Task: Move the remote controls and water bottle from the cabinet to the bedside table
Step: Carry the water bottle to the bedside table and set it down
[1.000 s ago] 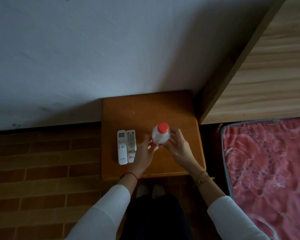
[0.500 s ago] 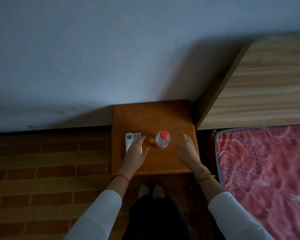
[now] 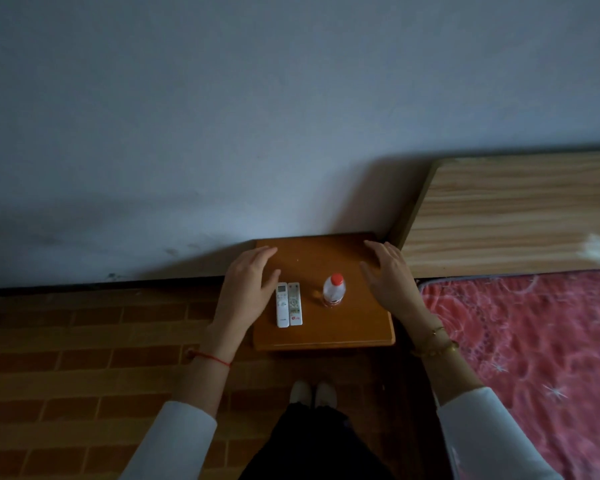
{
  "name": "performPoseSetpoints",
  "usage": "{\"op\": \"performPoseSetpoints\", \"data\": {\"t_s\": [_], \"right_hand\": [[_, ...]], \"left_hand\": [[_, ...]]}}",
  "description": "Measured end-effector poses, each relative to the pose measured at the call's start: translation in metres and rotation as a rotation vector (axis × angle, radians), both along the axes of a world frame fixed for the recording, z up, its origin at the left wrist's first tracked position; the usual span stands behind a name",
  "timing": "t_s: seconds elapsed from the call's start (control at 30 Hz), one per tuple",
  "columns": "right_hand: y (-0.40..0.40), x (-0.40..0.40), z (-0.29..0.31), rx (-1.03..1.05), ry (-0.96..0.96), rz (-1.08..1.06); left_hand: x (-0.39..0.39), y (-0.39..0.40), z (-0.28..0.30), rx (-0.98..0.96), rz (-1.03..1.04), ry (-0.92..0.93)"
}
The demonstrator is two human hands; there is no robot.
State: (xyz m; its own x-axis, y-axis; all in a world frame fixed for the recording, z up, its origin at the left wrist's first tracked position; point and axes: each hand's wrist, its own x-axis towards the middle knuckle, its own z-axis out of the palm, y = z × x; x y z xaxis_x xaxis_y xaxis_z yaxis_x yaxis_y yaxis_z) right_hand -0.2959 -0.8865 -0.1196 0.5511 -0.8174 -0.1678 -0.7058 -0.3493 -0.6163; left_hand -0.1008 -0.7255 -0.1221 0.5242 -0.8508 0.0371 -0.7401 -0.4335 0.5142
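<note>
Left hand [image 3: 248, 289], fingers spread and empty, hovers at the table's [image 3: 347, 327] 9 o'clock edge; two remotes [image 3: 289, 304] lie side by side just right of it, the bottle [image 3: 334, 289] upright at centre, and the right hand [image 3: 390, 277], also splayed and empty, at 3 o'clock

A small wooden bedside table [image 3: 347, 327] stands against a pale wall, its right edge beside a wooden headboard. On its top lie 2 white remote controls [image 3: 289, 304] side by side, touching, lengthwise toward the wall (near the left edge). A clear water bottle [image 3: 334, 291] with a red cap stands upright just right of them, apart.
</note>
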Motion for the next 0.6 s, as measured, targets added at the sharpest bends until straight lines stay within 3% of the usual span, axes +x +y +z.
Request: {"op": "performPoseSetpoints", "data": {"t_s": [0.37,0.6], "right_hand": [[0.056,-0.022,0.045,-0.030,-0.022,0.083],[0.071,0.004,0.061,-0.072,-0.071,0.256]], "left_hand": [[-0.021,0.073,0.049,-0.058,0.044,-0.071],[-0.021,0.117,0.066,-0.098,0.204,-0.097]]}}
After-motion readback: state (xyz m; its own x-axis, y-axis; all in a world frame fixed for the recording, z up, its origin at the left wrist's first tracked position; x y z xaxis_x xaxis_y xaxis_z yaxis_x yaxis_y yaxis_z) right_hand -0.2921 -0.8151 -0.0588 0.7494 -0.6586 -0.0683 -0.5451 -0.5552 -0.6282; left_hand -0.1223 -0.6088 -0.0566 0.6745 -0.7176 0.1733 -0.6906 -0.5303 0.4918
